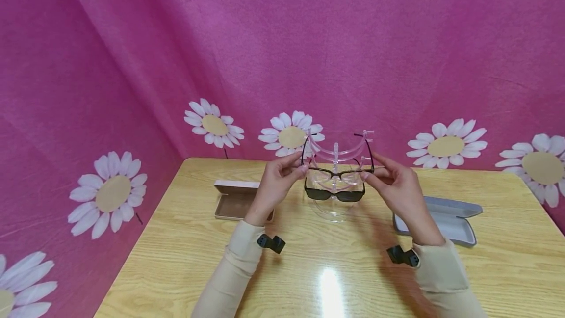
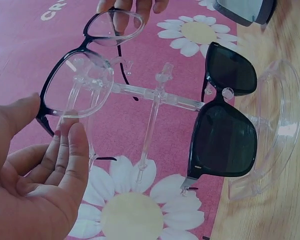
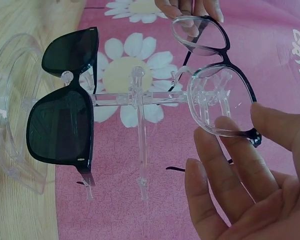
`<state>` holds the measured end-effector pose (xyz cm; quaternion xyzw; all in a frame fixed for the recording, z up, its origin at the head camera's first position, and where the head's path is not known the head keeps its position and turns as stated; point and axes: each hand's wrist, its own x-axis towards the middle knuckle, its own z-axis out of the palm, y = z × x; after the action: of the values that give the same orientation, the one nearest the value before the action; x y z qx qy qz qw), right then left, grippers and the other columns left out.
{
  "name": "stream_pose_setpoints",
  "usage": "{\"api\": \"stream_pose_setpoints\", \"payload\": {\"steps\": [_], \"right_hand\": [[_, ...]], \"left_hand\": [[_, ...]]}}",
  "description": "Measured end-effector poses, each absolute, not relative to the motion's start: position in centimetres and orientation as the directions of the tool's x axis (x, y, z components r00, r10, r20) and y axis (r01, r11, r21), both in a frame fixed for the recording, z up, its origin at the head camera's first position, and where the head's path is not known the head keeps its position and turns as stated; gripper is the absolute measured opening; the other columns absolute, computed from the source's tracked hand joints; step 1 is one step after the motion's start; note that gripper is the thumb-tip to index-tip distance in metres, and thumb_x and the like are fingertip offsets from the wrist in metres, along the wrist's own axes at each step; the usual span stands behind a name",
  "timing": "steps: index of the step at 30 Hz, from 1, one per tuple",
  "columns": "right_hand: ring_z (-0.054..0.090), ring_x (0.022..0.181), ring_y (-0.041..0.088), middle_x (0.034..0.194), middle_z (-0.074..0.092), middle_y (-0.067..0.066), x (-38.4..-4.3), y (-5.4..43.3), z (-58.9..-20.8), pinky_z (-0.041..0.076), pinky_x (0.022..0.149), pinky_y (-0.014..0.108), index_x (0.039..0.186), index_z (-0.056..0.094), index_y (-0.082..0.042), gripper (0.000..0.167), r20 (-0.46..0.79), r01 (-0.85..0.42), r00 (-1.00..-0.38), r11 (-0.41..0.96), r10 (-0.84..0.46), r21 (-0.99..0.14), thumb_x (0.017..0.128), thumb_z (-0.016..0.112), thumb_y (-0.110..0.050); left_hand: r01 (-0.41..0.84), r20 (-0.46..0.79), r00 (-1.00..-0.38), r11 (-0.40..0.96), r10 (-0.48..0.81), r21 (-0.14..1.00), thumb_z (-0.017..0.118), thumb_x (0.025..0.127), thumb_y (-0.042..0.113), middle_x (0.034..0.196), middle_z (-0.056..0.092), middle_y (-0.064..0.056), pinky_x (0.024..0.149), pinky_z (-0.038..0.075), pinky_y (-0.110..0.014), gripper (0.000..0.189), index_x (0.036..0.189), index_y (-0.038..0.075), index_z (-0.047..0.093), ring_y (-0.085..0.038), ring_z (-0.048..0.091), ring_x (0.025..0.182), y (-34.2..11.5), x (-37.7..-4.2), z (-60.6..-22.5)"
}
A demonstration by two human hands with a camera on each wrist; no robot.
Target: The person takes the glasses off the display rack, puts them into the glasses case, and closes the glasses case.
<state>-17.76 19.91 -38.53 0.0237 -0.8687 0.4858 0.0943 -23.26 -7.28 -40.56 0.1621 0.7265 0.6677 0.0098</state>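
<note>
Both hands hold a pair of eyeglasses point(image 1: 335, 174) with a dark upper rim and clear lower rims, one at each end of the front. My left hand point(image 1: 279, 180) pinches the left hinge corner between thumb and fingers. At the opposite corner, my right hand point(image 1: 399, 188) does the same. The temples point back over the upper tier of a clear display stand point(image 1: 336, 153). Below, dark sunglasses point(image 1: 319, 195) sit on the stand's lower tier. The right wrist view shows the stand's bare crossbar point(image 3: 142, 135) between the eyeglasses and the sunglasses point(image 3: 60, 125).
An open case with a brown inside point(image 1: 227, 205) lies on the table point(image 1: 300, 278) at the left, partly behind the left forearm. On the right is an open grey case point(image 1: 459, 229). A pink curtain point(image 1: 353, 53) with daisies hangs behind the table.
</note>
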Motion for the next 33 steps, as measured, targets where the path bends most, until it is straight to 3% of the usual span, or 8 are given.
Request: {"api": "stream_pose_setpoints", "payload": {"steps": [9,12,19,22,28,33], "right_hand": [[0.059,0.083,-0.005,0.089,0.081,0.003,-16.9,20.4,-38.4,0.042,0.074,0.017,0.155,0.048,-0.004,0.072,0.174,-0.140,-0.985,0.551,0.009,-0.823,0.094,0.080,-0.028],[0.059,0.083,-0.006,0.088,0.080,-0.001,-16.6,20.4,-38.4,0.043,0.073,0.017,0.155,0.047,-0.003,0.074,0.153,-0.127,-0.988,0.548,0.001,-0.826,0.094,0.080,-0.029],[0.063,0.089,-0.010,0.096,0.082,0.007,-15.5,20.1,-38.4,0.046,0.074,0.017,0.157,0.045,-0.006,0.075,0.131,-0.123,-0.991,0.570,-0.027,-0.812,0.095,0.078,-0.031],[0.066,0.086,-0.008,0.095,0.082,0.006,-14.9,19.9,-38.5,0.047,0.071,0.019,0.157,0.045,-0.006,0.075,0.148,-0.142,-0.988,0.575,-0.037,-0.806,0.095,0.079,-0.030],[0.070,0.087,-0.008,0.092,0.083,0.003,-13.7,19.7,-38.7,0.052,0.077,0.017,0.155,0.049,-0.006,0.071,0.214,-0.199,-0.976,0.574,-0.042,-0.794,0.094,0.080,-0.025],[0.067,0.090,-0.012,0.089,0.082,-0.001,-12.6,19.7,-38.7,0.048,0.079,0.012,0.153,0.052,-0.006,0.070,0.249,-0.227,-0.968,0.570,-0.039,-0.790,0.092,0.082,-0.021]], "left_hand": [[0.175,0.146,-0.927,0.054,0.345,0.983,0.068,0.101,0.008,0.121,0.070,-0.026,0.098,0.061,-0.031,0.054,0.151,-0.001,0.051,-0.023,0.074,0.106,-8.0,-22.5,-40.4],[0.176,0.149,-0.920,0.042,0.364,0.984,0.068,0.101,0.006,0.122,0.070,-0.027,0.100,0.060,-0.033,0.055,0.152,-0.001,0.050,-0.021,0.075,0.105,-8.2,-22.2,-40.4],[0.135,0.109,-0.919,0.044,0.379,0.990,0.068,0.101,0.006,0.124,0.069,-0.028,0.104,0.058,-0.031,0.056,0.154,0.004,0.050,-0.005,0.073,0.101,-8.9,-21.2,-40.4],[0.126,0.096,-0.921,0.055,0.378,0.991,0.068,0.100,0.006,0.123,0.070,-0.025,0.102,0.058,-0.030,0.057,0.154,0.005,0.050,-0.007,0.072,0.104,-9.2,-20.6,-40.4],[0.133,0.109,-0.918,0.038,0.380,0.990,0.068,0.099,0.002,0.122,0.070,-0.028,0.094,0.060,-0.024,0.059,0.154,0.001,0.048,-0.007,0.071,0.101,-9.4,-19.5,-40.7],[0.118,0.101,-0.917,0.021,0.386,0.993,0.068,0.099,0.001,0.121,0.069,-0.028,0.092,0.060,-0.021,0.060,0.155,0.002,0.047,-0.005,0.070,0.099,-9.6,-18.5,-41.0]]}}
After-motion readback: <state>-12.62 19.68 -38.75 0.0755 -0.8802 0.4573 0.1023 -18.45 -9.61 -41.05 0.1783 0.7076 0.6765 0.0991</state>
